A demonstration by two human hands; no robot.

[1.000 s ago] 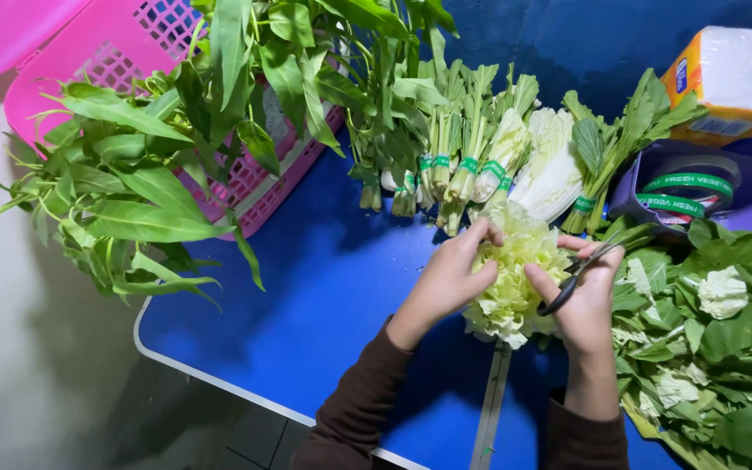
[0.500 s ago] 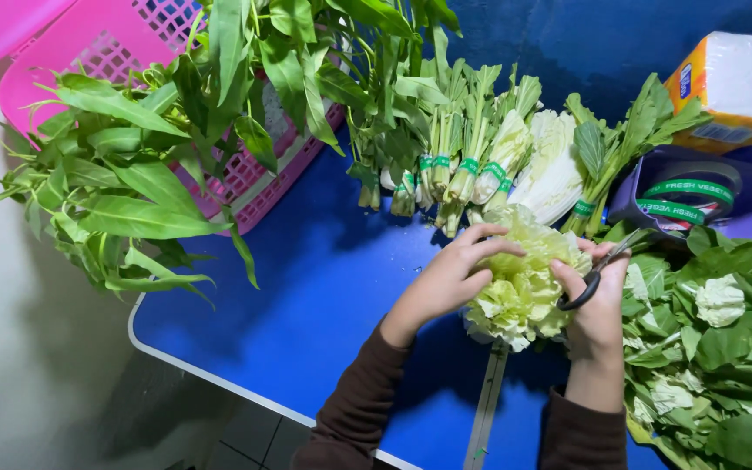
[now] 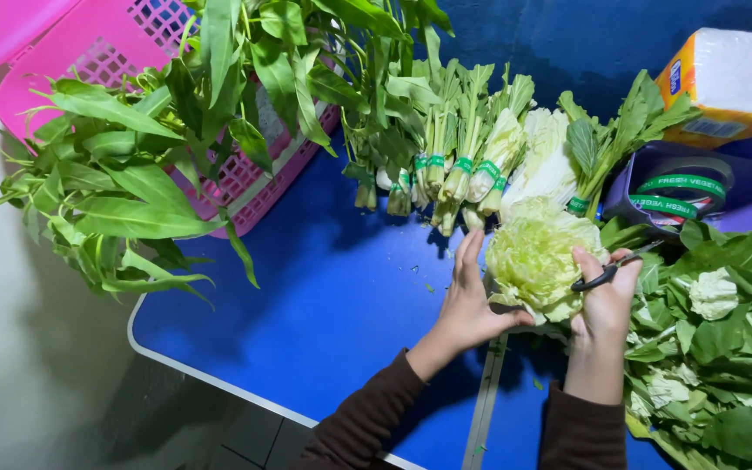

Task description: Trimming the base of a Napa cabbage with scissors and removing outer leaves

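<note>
A pale green leafy cabbage [image 3: 537, 257] lies on the blue table [image 3: 324, 313], held between both hands. My left hand [image 3: 467, 300] cups its left side, thumb tucked under the base. My right hand [image 3: 607, 296] presses against its right side and also grips black-handled scissors [image 3: 611, 270], whose blades point up and right, away from the cabbage.
Bundles of greens tied with green bands [image 3: 446, 157] lie behind the cabbage. A pink basket [image 3: 119, 61] with long leafy stems [image 3: 124, 191] stands at the back left. Trimmed leaves [image 3: 715, 339] pile up at the right. Rolls of green tape [image 3: 681, 196] and a wrapped paper pack [image 3: 733, 83] sit at the back right.
The cabbage has been turned and shifted slightly right between the hands. My left hand has slid lower along its side; the scissors stay in my right hand.
</note>
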